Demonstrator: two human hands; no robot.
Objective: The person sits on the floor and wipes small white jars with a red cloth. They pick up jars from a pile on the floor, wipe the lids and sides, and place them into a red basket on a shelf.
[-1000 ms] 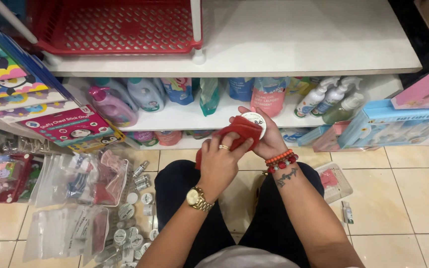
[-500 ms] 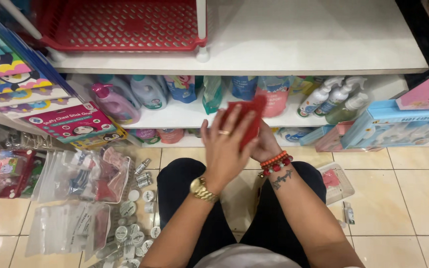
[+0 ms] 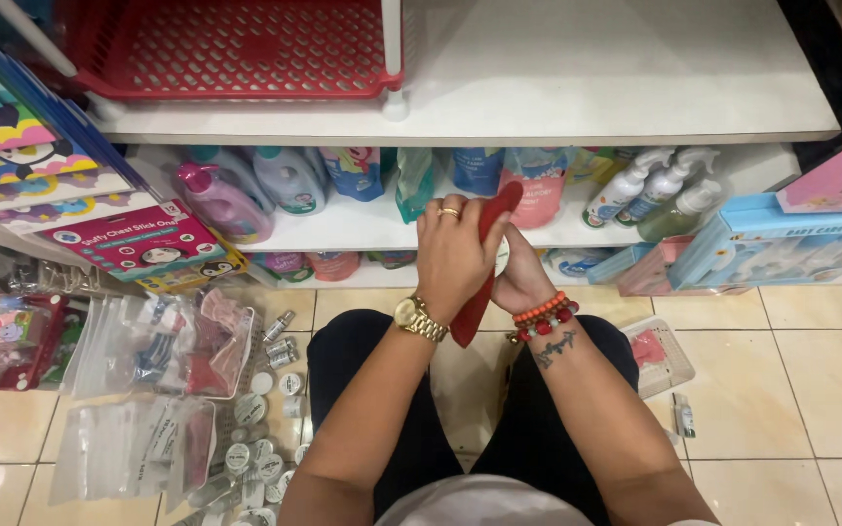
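Both hands meet at frame centre: left hand (image 3: 455, 258) fingers closed, pressing a red cloth (image 3: 479, 282) over a small round white container (image 3: 502, 258), which right hand (image 3: 520, 282) cups from 3 o'clock to steady it.

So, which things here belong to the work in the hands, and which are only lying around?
In use:
- left hand, pressing the red cloth
- right hand, holding a small round white thing, mostly hidden

Lying about:
- small jars on the floor
- clear plastic bags
- spray bottles on the shelf
- red basket
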